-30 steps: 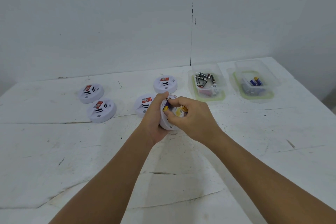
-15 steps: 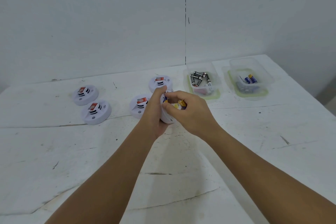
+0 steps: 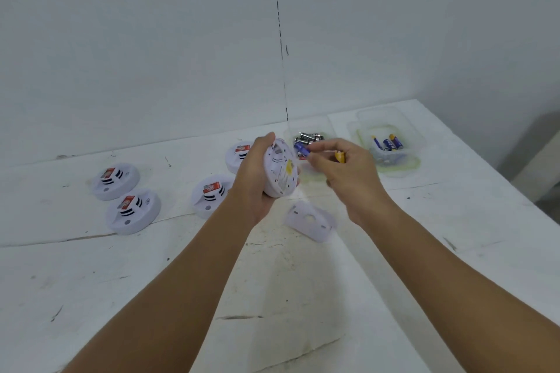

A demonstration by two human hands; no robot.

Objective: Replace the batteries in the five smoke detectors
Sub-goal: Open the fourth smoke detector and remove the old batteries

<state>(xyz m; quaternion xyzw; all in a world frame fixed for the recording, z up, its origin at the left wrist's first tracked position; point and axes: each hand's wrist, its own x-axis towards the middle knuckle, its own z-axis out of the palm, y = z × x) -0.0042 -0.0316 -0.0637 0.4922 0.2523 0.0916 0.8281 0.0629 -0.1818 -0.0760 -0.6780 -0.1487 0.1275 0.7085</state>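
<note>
Left hand [image 3: 257, 179] grips a white smoke detector [image 3: 278, 171] by its rim, raised above the table [image 3: 91, 281] and tilted on edge so that its back faces right. Right hand [image 3: 342, 169] is just beside the detector and pinches a blue-and-yellow battery [image 3: 301, 149] between thumb and fingers; the blue end projects toward the detector, and a yellow end [image 3: 340, 157] shows between the fingers. Whether this is one battery or two cannot be told.

A white cover plate [image 3: 309, 221] lies flat on the table directly below the hands.

Four more smoke detectors rest face up on the table:
- far left [image 3: 115, 180]
- just in front of it [image 3: 133, 210]
- left of the left wrist [image 3: 212, 195]
- behind the left hand, partly hidden [image 3: 239, 156]

Two clear plastic tubs stand near the wall. The nearer tub [image 3: 328, 130], behind the right hand, holds dark batteries [image 3: 309, 138]. The right-hand tub [image 3: 363, 118] holds blue-and-yellow batteries [image 3: 389, 142].
</note>
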